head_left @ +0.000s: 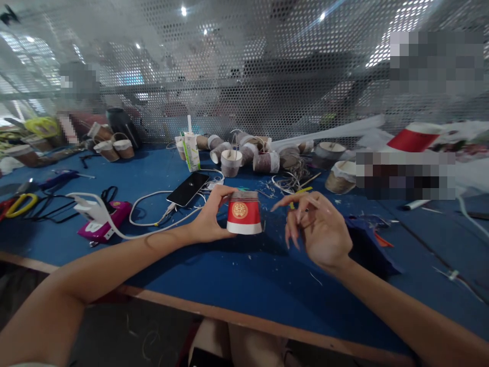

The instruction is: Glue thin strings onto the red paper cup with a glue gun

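My left hand (214,216) grips a red paper cup (244,216) from its left side, thumb below and fingers near the top. The cup has a gold round emblem, a white band at its lower, wider edge, and greyish-brown twine wound around its narrower upper end. To the right of the cup, apart from it, my right hand (319,229) is raised with loosely bent, spread fingers, somewhat blurred. A yellow band shows at one of its fingers. I see nothing held in it, though a thin thread could be lost in the blur.
Behind the cup lie a black phone (188,189), a drink carton (191,152), several twine-wrapped cups (231,163) and a tangle of loose twine (300,176). A purple power strip (103,221) with white cables and yellow-handled scissors (22,205) lie left. A perforated metal screen (244,76) stands behind.
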A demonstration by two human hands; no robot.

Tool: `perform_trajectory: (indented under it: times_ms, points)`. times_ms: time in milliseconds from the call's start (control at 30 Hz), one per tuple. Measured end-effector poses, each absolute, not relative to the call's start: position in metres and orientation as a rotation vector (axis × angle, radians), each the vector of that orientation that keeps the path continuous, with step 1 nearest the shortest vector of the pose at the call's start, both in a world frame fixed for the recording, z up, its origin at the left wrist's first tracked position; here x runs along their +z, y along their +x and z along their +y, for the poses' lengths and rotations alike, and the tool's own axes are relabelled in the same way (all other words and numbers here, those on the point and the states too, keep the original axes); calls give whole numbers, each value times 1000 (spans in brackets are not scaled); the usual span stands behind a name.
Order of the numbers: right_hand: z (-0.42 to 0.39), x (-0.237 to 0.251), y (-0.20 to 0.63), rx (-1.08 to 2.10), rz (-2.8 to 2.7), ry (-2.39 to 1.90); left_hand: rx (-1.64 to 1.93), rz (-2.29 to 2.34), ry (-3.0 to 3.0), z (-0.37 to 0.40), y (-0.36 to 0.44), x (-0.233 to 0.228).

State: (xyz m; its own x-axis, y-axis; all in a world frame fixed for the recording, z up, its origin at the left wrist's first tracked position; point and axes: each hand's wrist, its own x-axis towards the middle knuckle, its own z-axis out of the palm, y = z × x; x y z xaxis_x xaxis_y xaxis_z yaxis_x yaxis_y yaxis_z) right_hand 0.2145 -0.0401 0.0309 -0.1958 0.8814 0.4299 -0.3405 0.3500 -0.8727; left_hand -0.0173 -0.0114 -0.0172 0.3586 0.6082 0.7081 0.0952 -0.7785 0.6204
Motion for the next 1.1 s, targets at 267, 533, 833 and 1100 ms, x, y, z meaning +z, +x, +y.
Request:
perform_trajectory:
  times_ms: [267, 533, 833, 1100]
  points:
    - [-54, 23, 213, 1092, -1808, -500, 1434, 648, 2231, -9, -19, -19]
    - [-47, 26, 215, 1115, -1661, -577, 1423, 656, 2220, -12, -18, -16]
    - [-41, 23, 216, 1188, -1637, -545, 1392, 593, 2125, -12, -19, -18]
    - [-40, 20, 223, 643, -2230, -390, 1402, 912, 2418, -18, -15, -10]
